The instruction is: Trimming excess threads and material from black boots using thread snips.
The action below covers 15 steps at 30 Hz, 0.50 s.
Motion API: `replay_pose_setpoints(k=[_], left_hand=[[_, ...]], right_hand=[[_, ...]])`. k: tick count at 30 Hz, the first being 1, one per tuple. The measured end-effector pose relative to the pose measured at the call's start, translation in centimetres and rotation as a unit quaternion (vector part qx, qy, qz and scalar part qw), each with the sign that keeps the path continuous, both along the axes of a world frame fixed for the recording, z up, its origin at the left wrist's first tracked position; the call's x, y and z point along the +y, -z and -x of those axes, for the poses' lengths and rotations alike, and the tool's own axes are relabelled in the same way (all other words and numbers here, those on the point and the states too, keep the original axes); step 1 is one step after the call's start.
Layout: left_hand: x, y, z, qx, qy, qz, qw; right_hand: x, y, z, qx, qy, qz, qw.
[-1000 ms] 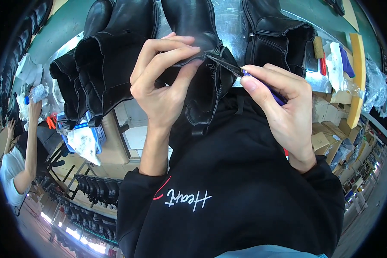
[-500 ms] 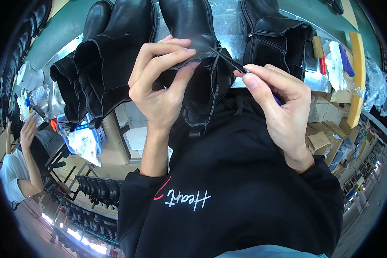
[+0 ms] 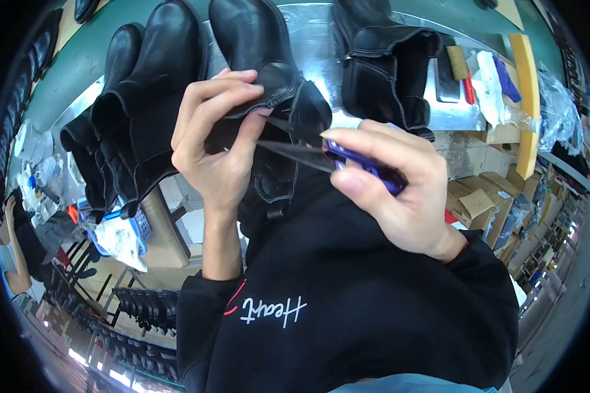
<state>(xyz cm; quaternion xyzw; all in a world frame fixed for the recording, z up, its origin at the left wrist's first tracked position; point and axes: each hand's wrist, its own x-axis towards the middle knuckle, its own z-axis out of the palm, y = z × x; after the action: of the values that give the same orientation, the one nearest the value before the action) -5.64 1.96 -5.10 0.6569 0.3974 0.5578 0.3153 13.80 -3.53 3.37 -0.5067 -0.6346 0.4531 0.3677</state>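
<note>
A black leather boot (image 3: 248,36) lies in front of me, its toe pointing away and its opened shaft toward my body. With thumb and fingers, my left hand (image 3: 216,147) pinches the edge of the boot's upper, near the stitched seam. My right hand (image 3: 406,187) grips small purple-handled thread snips (image 3: 368,167). Their two pointed blades are spread and reach left, with the tips close to my left thumb and the boot's edge. Whether a thread lies between the blades cannot be made out.
More black boots (image 3: 167,59) stand to the left, another boot (image 3: 387,72) to the right. Farther right are a red-handled brush (image 3: 459,65), a white cloth (image 3: 488,92) and a yellow strip (image 3: 524,105). A blue basket (image 3: 141,226) holds a white rag. Another person's arm (image 3: 18,242) shows far left.
The snips now show with blades spread, where before they were closed and pointing at the seam. My right hand has moved lower and left. The whole view has shifted slightly.
</note>
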Motion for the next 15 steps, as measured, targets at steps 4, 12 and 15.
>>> replay_pose_setpoints(k=[4,12,15], left_hand=[[0.4,-0.4,-2.1,-0.01,0.03,0.016,0.999],[-0.5,0.0,-3.9,-0.073,-0.01,0.085,0.994],[0.0,-1.5,-4.6,-0.054,-0.015,0.029,0.998]], right_hand=[[-1.7,-2.0,-1.9,0.066,0.072,0.028,0.995],[-0.3,0.2,-7.0,0.173,0.279,-0.041,0.944],[1.7,1.9,-8.5,-0.016,0.293,-0.137,0.946]])
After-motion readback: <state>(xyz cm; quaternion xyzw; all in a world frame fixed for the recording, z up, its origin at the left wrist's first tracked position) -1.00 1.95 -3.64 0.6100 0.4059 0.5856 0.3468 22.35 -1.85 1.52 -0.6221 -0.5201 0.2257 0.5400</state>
